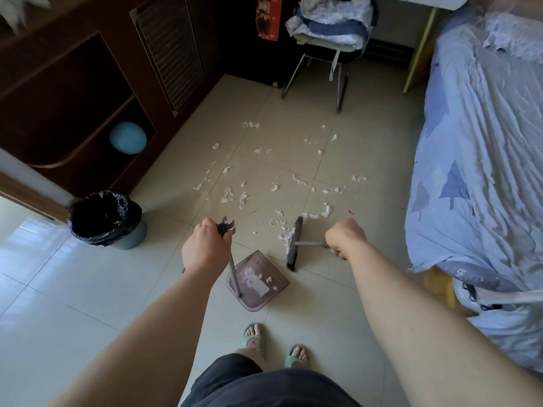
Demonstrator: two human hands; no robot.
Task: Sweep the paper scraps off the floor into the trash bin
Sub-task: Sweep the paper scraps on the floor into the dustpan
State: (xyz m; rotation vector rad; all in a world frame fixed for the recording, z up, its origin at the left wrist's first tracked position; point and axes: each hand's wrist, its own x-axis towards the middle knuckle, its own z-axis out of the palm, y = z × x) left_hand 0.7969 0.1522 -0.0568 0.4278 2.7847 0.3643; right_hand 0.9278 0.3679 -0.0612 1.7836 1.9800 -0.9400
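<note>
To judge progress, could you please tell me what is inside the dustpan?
Several white paper scraps lie inside the dustpan; its upright handle covers a thin strip of the pan.

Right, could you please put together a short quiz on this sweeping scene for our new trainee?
1. True or false: the dustpan already holds some paper scraps.
2. Multiple choice: in the head view, the trash bin stands A. left of the dustpan, B. right of the dustpan, C. between the person's feet.
3. Short answer: which of the person's grips holds the broom?

Key
1. True: white scraps lie in it, and many more are scattered on the floor beyond.
2. A.
3. The right grip; the left grip holds the dustpan's long handle.
</note>
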